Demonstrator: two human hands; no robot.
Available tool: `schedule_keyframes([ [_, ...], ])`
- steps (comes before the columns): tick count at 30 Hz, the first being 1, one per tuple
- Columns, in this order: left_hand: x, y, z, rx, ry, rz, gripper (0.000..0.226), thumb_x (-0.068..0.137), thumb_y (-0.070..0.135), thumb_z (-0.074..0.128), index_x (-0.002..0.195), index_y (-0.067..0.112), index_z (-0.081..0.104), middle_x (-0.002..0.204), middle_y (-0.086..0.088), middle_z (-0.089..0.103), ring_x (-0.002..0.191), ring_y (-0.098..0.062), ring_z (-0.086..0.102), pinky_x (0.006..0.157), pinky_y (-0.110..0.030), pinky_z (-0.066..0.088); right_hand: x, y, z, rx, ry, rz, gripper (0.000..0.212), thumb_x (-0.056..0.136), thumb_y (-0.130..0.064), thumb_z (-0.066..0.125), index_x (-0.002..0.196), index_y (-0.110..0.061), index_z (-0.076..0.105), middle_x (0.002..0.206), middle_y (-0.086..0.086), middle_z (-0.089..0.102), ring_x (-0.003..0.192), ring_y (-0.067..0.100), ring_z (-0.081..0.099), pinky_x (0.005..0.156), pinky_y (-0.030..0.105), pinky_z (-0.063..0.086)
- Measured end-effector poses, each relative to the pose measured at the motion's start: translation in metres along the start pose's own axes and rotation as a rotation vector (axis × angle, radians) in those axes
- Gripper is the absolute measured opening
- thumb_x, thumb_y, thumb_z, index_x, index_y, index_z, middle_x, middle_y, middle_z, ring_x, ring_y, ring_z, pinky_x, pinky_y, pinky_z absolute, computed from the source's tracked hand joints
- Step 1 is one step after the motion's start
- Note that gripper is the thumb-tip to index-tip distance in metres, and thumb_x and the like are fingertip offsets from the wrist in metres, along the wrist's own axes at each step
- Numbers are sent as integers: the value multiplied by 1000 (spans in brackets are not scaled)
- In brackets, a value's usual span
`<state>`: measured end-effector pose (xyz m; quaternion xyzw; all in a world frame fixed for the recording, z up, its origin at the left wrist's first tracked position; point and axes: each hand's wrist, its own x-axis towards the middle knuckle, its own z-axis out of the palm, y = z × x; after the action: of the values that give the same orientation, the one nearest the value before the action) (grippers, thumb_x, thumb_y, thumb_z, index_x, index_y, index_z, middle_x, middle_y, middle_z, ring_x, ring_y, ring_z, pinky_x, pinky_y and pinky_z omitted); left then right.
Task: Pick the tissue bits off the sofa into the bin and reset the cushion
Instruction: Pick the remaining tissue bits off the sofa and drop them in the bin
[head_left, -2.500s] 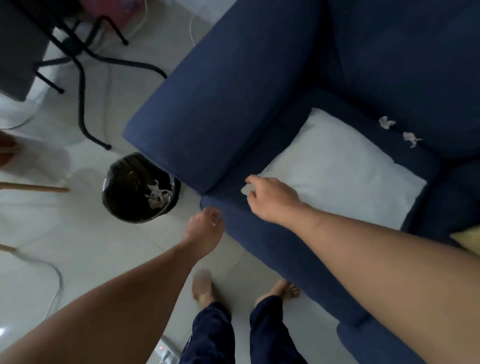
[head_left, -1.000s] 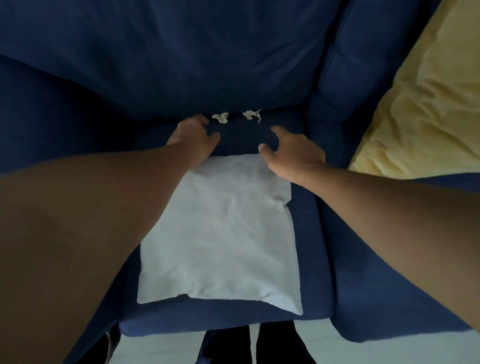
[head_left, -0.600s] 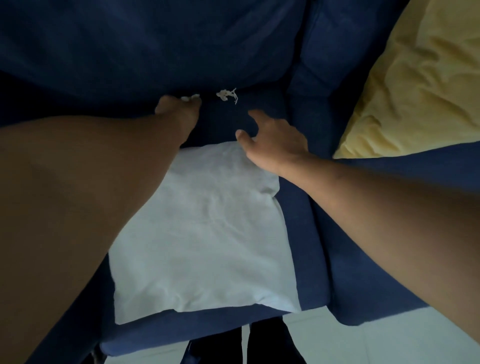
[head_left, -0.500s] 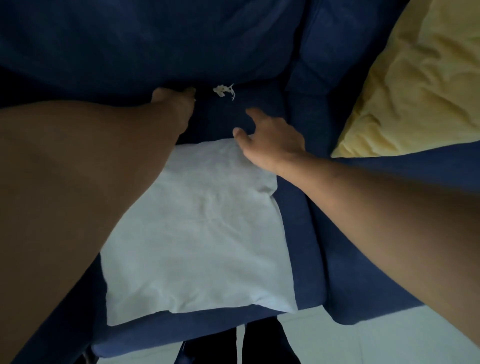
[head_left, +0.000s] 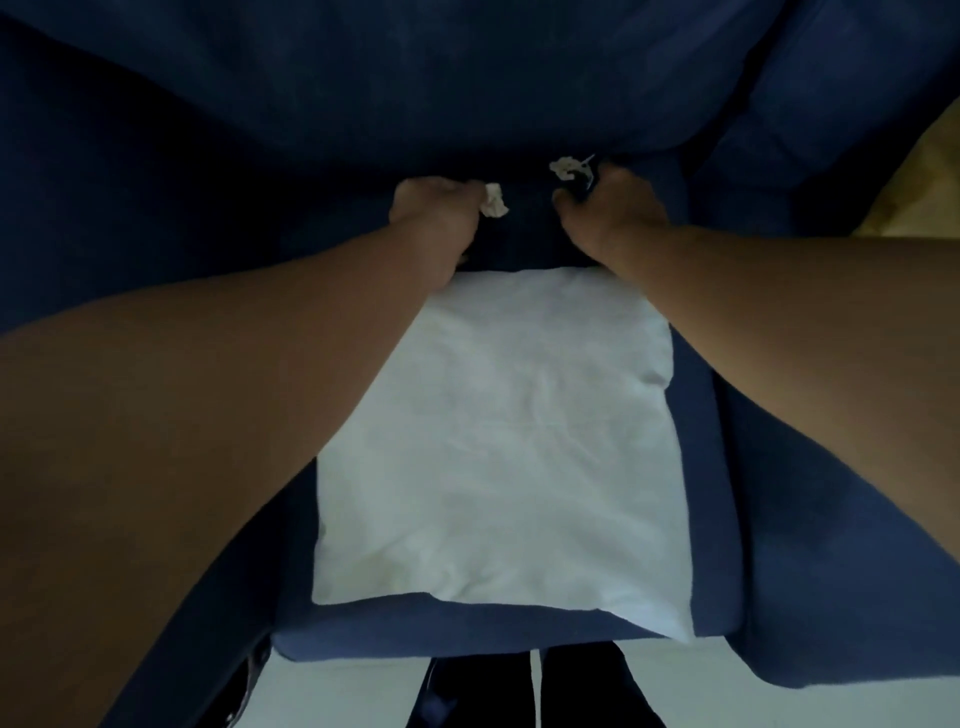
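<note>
Left hand (head_left: 434, 210) at upper centre, fingers pinched on tissue bit (head_left: 493, 199). Right hand (head_left: 610, 208) curled beside second bit (head_left: 567, 167) in sofa (head_left: 311, 78) crease, contact unclear. Pinch bit whole, lift straight. White cushion (head_left: 509, 447) flat mid-frame; bin unseen.

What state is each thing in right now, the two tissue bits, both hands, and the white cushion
Left tissue bit: pinched at the left hand's fingertips.
Right tissue bit: on the sofa seat at the backrest crease, touching the right hand's fingers; grip unclear.
Left hand: closed on its bit.
Right hand: curled beside its bit.
White cushion: flat on the seat, not reset.
</note>
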<state>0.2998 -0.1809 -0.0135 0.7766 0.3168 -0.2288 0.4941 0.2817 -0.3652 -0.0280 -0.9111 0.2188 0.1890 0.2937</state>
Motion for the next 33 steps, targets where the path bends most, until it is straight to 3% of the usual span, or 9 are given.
schedule_keyframes([
  [4, 0, 0, -8, 19, -6, 31, 18, 87, 37, 73, 77, 22, 70, 82, -1, 72, 69, -14, 67, 40, -19, 47, 14, -10, 15, 49, 55, 59, 55, 90, -54, 63, 133, -20, 60, 139, 8, 61, 126, 32, 56, 98, 32, 44],
  [11, 2, 0, -14, 53, 1, 76, 18, 85, 38, 72, 79, 21, 73, 75, 2, 71, 67, -13, 67, 48, -22, 53, 11, -10, 10, 57, 169, 49, 25, 98, -36, 53, 110, -23, 70, 122, 7, 69, 112, 29, 63, 80, 25, 40],
  [14, -1, -2, -18, 85, 5, 112, 15, 86, 37, 73, 79, 24, 71, 75, 4, 70, 72, -12, 66, 60, -24, 54, -3, -11, -2, 39, 156, -7, 22, 96, -37, 52, 104, -26, 70, 119, 7, 69, 109, 31, 63, 79, 27, 41],
  [21, -27, -10, -34, 190, 83, 222, 10, 88, 39, 72, 87, 29, 74, 86, 14, 68, 78, -1, 60, 57, -19, 44, -45, -14, -26, -66, 171, -237, 19, 98, -39, 52, 99, -27, 67, 104, 0, 70, 92, 28, 64, 70, 37, 51],
  [27, -59, -21, -46, 244, 169, 247, 11, 88, 43, 67, 83, 35, 72, 83, 16, 67, 71, -1, 60, 51, -19, 42, -78, -14, -37, -126, 142, -396, 18, 98, -42, 55, 98, -27, 66, 98, -2, 66, 85, 24, 60, 64, 35, 46],
  [33, -96, -34, -62, 233, 292, 246, 12, 78, 50, 64, 72, 41, 69, 80, 19, 68, 75, -6, 65, 70, -30, 58, -111, -23, -40, -129, 100, -512, 15, 96, -41, 58, 93, -29, 65, 93, -5, 61, 80, 22, 57, 61, 32, 38],
])
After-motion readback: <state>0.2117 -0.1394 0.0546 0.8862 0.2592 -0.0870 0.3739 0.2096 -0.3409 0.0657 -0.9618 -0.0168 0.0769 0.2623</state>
